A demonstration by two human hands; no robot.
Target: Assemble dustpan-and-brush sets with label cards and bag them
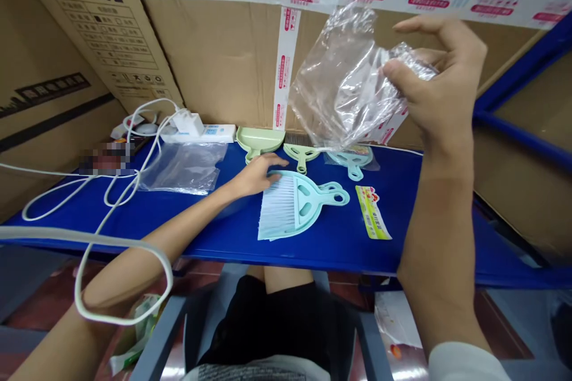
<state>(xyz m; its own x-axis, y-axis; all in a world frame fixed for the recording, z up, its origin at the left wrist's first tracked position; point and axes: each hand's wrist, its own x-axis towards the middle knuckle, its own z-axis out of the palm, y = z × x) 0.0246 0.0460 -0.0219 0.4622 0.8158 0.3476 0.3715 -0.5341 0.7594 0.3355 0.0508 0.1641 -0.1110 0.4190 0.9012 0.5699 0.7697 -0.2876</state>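
Note:
My right hand [442, 71], raised above the table's right half, pinches a crumpled clear plastic bag [344, 83] between thumb and fingers. On the blue table lies a light-blue hand brush [279, 205] with pale bristles, on top of a matching dustpan [315, 214], both handles pointing right. My left hand [257, 175] hovers at the upper edge of the bristles, fingers apart; whether the fingertips touch is unclear. A yellow-green label card [373, 212] lies to the right of the handles.
Along the back sit a green dustpan [261, 138], a green brush [301, 155] and a bagged light-blue set [353, 158]. Another clear bag [185, 166] lies at left, near a power strip [218, 132] and a looping white cable [167, 268]. Cardboard boxes [223, 53] wall the back.

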